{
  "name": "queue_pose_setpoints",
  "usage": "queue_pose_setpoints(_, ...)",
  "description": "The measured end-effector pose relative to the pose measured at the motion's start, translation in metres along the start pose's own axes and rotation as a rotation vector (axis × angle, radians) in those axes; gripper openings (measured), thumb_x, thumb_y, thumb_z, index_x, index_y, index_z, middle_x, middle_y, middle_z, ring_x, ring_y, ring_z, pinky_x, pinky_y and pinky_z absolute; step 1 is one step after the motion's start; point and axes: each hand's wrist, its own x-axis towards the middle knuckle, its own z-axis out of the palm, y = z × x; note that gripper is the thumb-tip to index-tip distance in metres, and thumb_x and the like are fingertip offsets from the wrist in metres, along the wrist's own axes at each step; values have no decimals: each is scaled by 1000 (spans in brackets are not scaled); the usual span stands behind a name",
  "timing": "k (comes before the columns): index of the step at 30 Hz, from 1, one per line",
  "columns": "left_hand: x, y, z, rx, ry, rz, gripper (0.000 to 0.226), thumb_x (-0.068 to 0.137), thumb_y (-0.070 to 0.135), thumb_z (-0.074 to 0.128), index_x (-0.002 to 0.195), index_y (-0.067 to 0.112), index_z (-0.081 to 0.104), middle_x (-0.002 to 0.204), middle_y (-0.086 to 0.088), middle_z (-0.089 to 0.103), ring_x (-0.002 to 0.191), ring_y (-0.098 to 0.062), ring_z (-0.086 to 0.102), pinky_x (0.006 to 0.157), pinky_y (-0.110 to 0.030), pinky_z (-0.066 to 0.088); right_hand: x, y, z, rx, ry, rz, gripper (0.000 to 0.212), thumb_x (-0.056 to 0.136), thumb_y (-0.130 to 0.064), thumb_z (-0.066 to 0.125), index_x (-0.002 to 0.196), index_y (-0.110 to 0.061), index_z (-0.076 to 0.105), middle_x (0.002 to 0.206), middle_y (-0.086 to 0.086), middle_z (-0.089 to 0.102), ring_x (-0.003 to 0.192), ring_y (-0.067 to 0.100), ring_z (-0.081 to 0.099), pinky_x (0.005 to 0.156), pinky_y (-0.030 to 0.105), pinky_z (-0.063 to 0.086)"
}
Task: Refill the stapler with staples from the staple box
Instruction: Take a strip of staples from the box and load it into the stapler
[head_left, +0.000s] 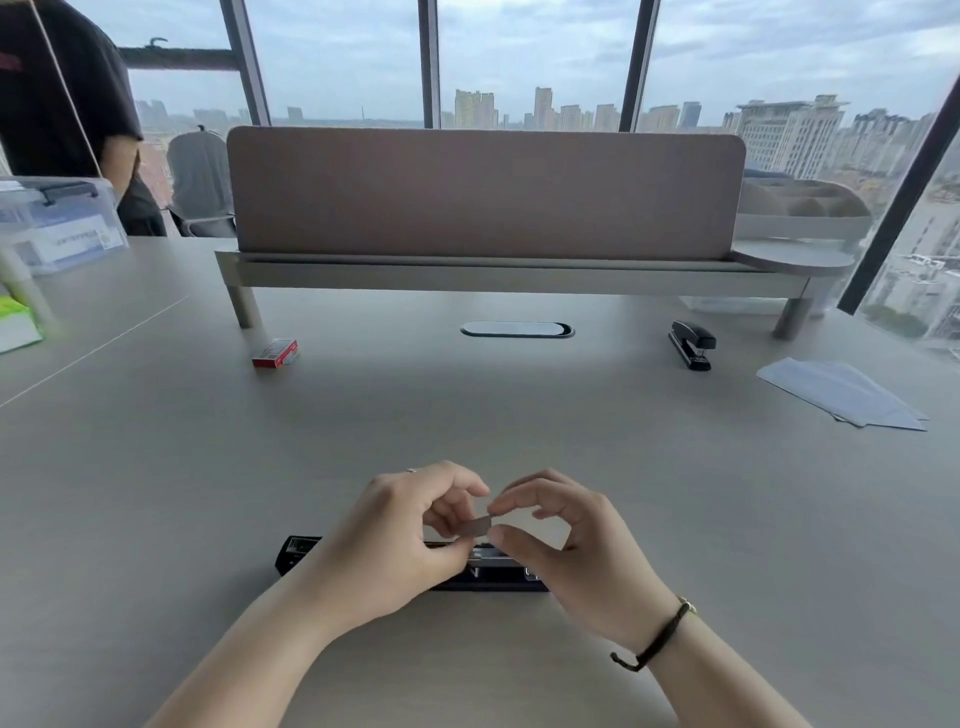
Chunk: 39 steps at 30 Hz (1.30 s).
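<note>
Your grey desk (519, 426) fills most of the view, with a mauve divider panel (483, 192) standing on a raised shelf along its far side. Far right on the desk lies a small stack of white envelopes (844, 392); how many, you cannot tell.

You have two staplers in view. The one you are working over, the opened stapler (405, 564), lies flat on the near edge of the desk with its long axis running left to right, one black end poking out left of your left wrist and the metal staple channel showing under your fingers. The second stapler (692, 344) sits closed, well apart at the far right, its long axis running roughly toward you.

Your left hand (400, 535) and right hand (566, 540) meet just above the opened stapler, each pinching one end of a single staple strip (479, 526) between thumb and fingertips. The strip is held roughly level, its length also running left to right, not touching the channel.

One red staple box (276, 353) rests far off at the left, near the shelf leg.
</note>
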Motion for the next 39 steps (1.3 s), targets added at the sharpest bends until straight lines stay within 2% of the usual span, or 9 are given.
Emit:
queue_pose_setpoints(3, -4, -3, -3, 35, -61, -45, 42, 79, 15, 79, 107, 43, 62, 89, 14, 75, 86, -10, 69, 80, -21, 54, -5, 7, 3, -110, -33, -29, 10, 82, -35, 71, 92, -34, 73, 100, -16, 68, 105, 7, 63, 88, 20, 47)
queue_pose_setpoints(6, -8, -4, -5, 92, -105, -97, 39, 79, 26, 78, 101, 52, 60, 95, 25, 72, 89, -7, 64, 73, -11, 46, -7, 10, 4, -216, -36, -72, 9, 85, -34, 68, 93, -34, 72, 99, -18, 66, 103, 5, 62, 89, 21, 48)
queue_pose_setpoints(10, -9, -5, -6, 63, -106, -127, 31, 79, 24, 80, 98, 44, 65, 94, 24, 72, 88, -8, 67, 71, -9, 46, -7, 11, 6, -277, -47, -79, 9, 86, -36, 65, 94, -34, 70, 98, -19, 66, 100, 1, 61, 87, 20, 48)
queue_pose_setpoints(14, -9, -5, -8, 28, -104, -162, 30, 80, 21, 82, 97, 40, 68, 93, 24, 73, 87, -6, 68, 62, -4, 42, -7, 10, 7, -281, -51, -79, 9, 87, -34, 65, 94, -32, 71, 97, -18, 68, 97, 2, 63, 85, 21, 49)
queue_pose_setpoints(22, -8, -10, -6, 26, -128, -174, 27, 80, 24, 82, 97, 40, 69, 94, 27, 74, 89, -3, 71, 68, -6, 46, -7, 10, 7, -302, -58, -77, 10, 85, -34, 65, 93, -31, 71, 92, -20, 68, 92, -1, 63, 79, 12, 46)
queue_pose_setpoints(27, -8, -12, -7, 73, -122, -129, 9, 81, 25, 81, 82, 31, 75, 89, 19, 74, 85, -3, 69, 69, -9, 48, -7, 9, 6, -302, -65, -60, 11, 84, -33, 68, 93, -29, 71, 91, -18, 69, 92, 0, 63, 79, 13, 47)
queue_pose_setpoints(31, -9, -15, -7, 107, -122, -87, 8, 80, 24, 82, 75, 26, 76, 89, 17, 73, 81, -5, 68, 69, -15, 48, -7, 8, 5, -313, -92, -35, 15, 79, -34, 71, 93, -29, 69, 88, -17, 70, 88, 3, 62, 76, 15, 48)
queue_pose_setpoints(35, -11, -17, -7, 120, -132, -94, 6, 81, 27, 80, 77, 29, 77, 92, 20, 71, 82, -5, 67, 70, -17, 50, -6, 9, -1, -334, -93, 30, 19, 75, -33, 77, 94, -31, 71, 89, -18, 70, 89, -2, 59, 71, 8, 43)
queue_pose_setpoints(39, -10, -14, -5, 131, -171, -84, 7, 82, 30, 78, 85, 36, 77, 97, 23, 69, 84, -2, 66, 72, -20, 51, -5, 10, -4, -335, -98, 89, 18, 72, -37, 80, 87, -30, 72, 80, -14, 64, 77, -3, 56, 61, 11, 40)
